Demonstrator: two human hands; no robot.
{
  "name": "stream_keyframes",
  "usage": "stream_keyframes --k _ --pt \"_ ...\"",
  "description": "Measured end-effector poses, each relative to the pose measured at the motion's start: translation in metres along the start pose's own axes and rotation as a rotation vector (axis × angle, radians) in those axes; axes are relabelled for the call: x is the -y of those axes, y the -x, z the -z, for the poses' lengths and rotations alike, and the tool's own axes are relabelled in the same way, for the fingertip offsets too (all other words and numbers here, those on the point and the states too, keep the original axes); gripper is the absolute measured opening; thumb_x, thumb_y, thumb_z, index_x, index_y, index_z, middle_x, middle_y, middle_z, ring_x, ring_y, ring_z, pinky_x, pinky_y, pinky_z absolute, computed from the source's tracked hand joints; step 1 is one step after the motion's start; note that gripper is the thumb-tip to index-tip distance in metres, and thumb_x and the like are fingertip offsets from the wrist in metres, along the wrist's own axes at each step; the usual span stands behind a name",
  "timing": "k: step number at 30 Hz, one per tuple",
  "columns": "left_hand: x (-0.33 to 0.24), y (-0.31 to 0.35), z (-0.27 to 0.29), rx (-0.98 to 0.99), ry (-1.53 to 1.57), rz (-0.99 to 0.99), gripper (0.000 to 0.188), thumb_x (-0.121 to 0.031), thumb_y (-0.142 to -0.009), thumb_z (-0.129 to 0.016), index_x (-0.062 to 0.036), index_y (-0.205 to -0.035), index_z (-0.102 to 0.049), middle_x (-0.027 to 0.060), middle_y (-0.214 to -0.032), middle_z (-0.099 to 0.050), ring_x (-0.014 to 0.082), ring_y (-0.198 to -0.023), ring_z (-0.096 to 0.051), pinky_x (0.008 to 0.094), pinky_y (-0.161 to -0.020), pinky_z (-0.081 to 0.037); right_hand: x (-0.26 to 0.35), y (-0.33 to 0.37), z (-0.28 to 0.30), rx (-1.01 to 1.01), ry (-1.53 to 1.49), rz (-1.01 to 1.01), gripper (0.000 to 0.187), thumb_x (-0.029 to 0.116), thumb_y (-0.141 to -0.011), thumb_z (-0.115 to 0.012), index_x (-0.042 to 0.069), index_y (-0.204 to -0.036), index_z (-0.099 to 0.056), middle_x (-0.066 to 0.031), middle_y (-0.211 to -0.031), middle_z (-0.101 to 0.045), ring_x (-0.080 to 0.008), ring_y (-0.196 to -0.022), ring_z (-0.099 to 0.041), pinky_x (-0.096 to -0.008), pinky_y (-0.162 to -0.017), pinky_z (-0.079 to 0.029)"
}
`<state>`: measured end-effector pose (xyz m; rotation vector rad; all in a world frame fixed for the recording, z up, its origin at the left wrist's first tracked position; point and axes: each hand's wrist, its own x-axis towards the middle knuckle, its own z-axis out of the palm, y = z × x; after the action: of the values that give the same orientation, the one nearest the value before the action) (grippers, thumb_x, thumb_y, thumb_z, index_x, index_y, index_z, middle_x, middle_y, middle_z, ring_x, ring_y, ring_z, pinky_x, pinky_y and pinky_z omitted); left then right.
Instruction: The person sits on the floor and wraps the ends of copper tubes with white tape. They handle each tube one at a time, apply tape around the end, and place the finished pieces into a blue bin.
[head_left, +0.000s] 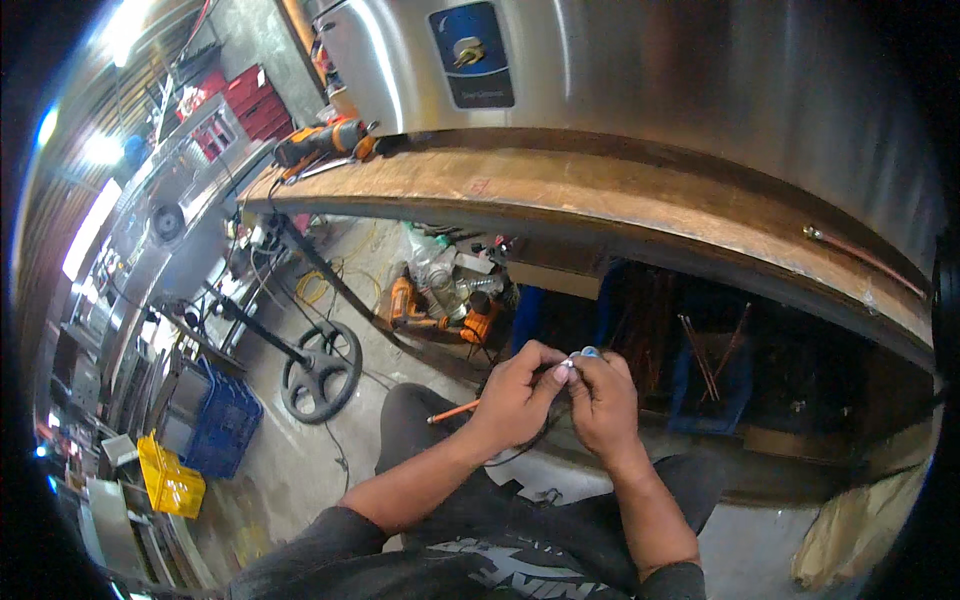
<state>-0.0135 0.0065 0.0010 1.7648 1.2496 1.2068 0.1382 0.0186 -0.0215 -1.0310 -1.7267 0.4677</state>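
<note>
Head view: both bare hands meet in front of the near edge of the wooden bench (440,180), above the person's lap. The left hand (518,397) has thumb and fingertips pinched together on a small piece (572,363), pale and shiny, and the right hand (606,402) clamps it from the other side, so each grip is closed on it. Something blue and round-ended (590,352) shows at the right fingertips (too small and too covered to name). A copper-coloured tube (454,411) sticks out past the left hand over the thigh; whether the hand also holds it, I cannot tell.

On the bench, an orange-and-black power tool (320,145) lies at the left end, and a thin copper pipe (870,265) lies toward the right end. A large steel panel (680,70) stands along the far edge. Below the near edge are an orange drill (403,300), a cardboard box (553,278) and copper rods (700,360). Off the left end stand a fan (168,222) and a blue crate (226,420).
</note>
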Motion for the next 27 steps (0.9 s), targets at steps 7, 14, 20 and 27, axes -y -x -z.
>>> stream_keyframes --k 7,14,20,27 --pt "0.014 0.007 0.011 -0.010 0.060 -0.002 0.021 -0.021 -0.094 -0.067 -0.0009 -0.097 -0.060 0.0096 -0.088 -0.068 0.0136 -0.078 -0.063 0.0306 -0.071 -0.050 0.003 -0.003 -0.005 0.045 -0.043 0.065 0.013 0.014 -0.082 -0.067 0.006 -0.092 -0.069 -0.0148 -0.091 -0.069 -0.0395 -0.091 -0.061 -0.0462 -0.083 -0.049" --pt "0.013 -0.001 0.011 0.070 0.109 0.017 0.028 -0.028 -0.094 -0.067 -0.0016 -0.100 -0.060 0.0103 -0.086 -0.063 0.0122 -0.080 -0.057 0.0318 -0.068 -0.047 -0.021 0.008 -0.014 0.022 -0.096 -0.016 0.017 0.015 -0.088 -0.066 0.001 -0.097 -0.069 -0.0197 -0.099 -0.067 -0.0379 -0.097 -0.062 -0.0425 -0.088 -0.049" --pt "-0.034 0.032 0.001 0.292 -0.073 -0.106 0.021 -0.025 -0.094 -0.061 -0.0055 -0.102 -0.057 0.0203 -0.089 -0.066 0.0428 -0.085 -0.064 0.0462 -0.072 -0.049 -0.110 0.011 -0.037 0.068 0.026 -0.339 0.029 0.026 -0.096 -0.059 0.002 -0.108 -0.067 -0.0192 -0.106 -0.067 -0.0385 -0.101 -0.061 -0.0416 -0.089 -0.047" --pt "-0.043 0.008 0.009 0.166 0.348 -0.124 0.017 -0.022 -0.095 -0.061 -0.0054 -0.099 -0.059 0.0070 -0.096 -0.062 0.0216 -0.089 -0.061 0.0362 -0.078 -0.050 -0.120 0.013 -0.016 0.237 0.092 -0.823 0.036 0.033 -0.099 -0.053 0.002 -0.111 -0.067 -0.0148 -0.104 -0.069 -0.0296 -0.095 -0.063 -0.0386 -0.087 -0.048"
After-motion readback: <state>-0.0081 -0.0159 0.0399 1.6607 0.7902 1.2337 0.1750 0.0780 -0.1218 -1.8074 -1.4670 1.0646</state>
